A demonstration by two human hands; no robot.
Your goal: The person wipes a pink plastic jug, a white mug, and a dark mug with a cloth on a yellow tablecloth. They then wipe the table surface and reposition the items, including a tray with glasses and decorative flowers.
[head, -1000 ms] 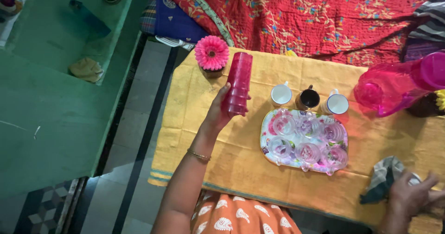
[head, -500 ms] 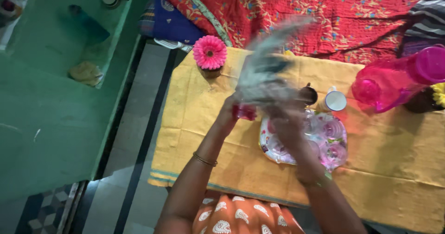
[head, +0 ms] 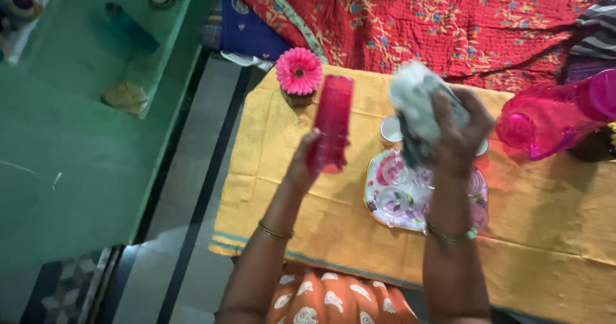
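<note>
Above the table, your left hand grips the upright red cups; your right hand, just beside, clutches a cloth.

Both hands raised, each grip closed.

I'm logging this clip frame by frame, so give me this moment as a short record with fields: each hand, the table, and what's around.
left hand: holds a stack of red tumblers upright above the table
right hand: grips a bunched grey-white cloth, raised over the tray
tray: floral, carrying clear glasses
table cover: yellow cloth
also on table: pink flower, white cup, pink jug
behind: red quilt
</note>
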